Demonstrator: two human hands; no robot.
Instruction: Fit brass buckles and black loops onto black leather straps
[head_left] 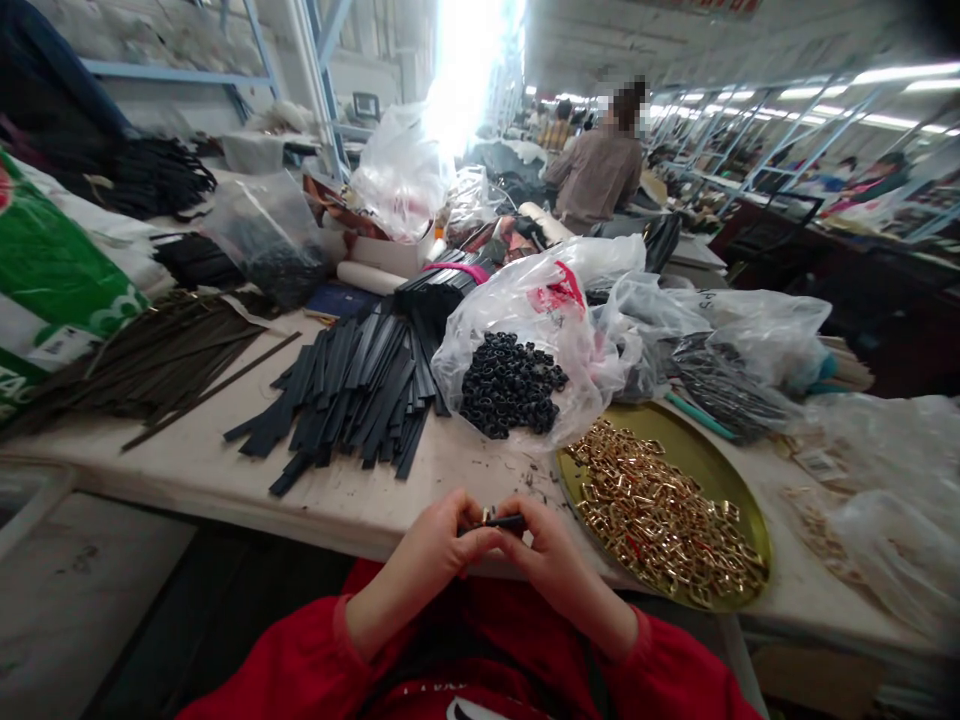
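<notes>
Workbench (225, 470) crowded, workshop behind. Our left hand (435, 555) and right hand (551, 560) pinch small black strap (501, 521) between fingertips, at table edge. Gold buckles in tray (742, 490) just right of grip; black strips (352, 390) ahead-left. Risk, we judge: tiny piece slips from pinch, drops into lap.

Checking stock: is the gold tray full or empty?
Nearly full: gold buckles heap over most of the gold tray, only its far part bare.

Green-printed sack (45, 290) far left; co-worker's back (596, 175) beyond; clear bags (401, 170) behind.
</notes>
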